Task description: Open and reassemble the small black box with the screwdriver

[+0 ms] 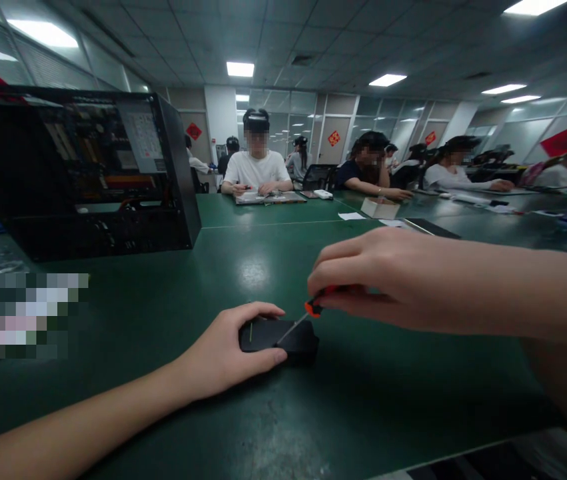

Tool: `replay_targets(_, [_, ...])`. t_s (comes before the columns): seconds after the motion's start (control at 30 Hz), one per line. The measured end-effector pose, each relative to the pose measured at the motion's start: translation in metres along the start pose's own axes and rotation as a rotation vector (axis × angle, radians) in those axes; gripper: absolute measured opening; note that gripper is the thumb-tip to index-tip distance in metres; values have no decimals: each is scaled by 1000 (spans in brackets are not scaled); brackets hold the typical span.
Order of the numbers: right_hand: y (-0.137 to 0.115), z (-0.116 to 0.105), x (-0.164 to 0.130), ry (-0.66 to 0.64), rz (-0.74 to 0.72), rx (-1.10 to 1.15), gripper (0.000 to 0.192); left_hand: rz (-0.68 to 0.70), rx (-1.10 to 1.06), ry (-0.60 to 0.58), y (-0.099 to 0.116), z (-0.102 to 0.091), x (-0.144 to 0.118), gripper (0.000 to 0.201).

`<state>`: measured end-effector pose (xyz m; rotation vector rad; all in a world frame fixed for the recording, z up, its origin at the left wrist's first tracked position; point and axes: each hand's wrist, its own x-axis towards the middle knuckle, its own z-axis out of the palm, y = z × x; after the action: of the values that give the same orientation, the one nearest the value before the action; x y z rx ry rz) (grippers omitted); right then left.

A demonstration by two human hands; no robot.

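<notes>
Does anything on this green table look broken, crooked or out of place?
Only the computer case at far left: its side is open, showing the parts inside. Otherwise nothing stands out. The left hand grips a small black box flat on the table; the right hand holds a screwdriver to it.

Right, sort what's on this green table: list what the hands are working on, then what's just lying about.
In hand:
- small flat black box, steadied by the left hand
- orange-handled screwdriver, gripped in the right hand, tip on the box

Lying about:
- open black computer case, far left
- small white cardboard box, across the green table
</notes>
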<state>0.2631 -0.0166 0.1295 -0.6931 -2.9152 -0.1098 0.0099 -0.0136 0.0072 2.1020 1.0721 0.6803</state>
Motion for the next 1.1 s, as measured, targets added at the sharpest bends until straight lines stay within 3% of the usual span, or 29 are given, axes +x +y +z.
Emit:
replay_targets(0.17, [19, 37, -32, -149, 105, 2, 23, -27, 29, -5, 4, 0, 1, 36])
replay_targets(0.33, [60, 96, -35, -15, 10, -89, 39, -45, 83, -21, 4, 0, 0, 38])
replay_targets(0.43, [82, 115, -32, -27, -7, 4, 50, -31, 115, -21, 5, -1, 0, 39])
replay_targets(0.63, [102, 110, -36, -25, 38, 13, 61, -5, 133, -23, 4, -1, 1, 37])
replay_targets(0.97, [95, 101, -38, -16, -19, -174, 56, -15, 133, -3, 8, 3, 2, 34])
replay_targets(1.1, [105, 105, -39, -8, -32, -213, 59, 72, 163, 23, 7, 5, 2, 31])
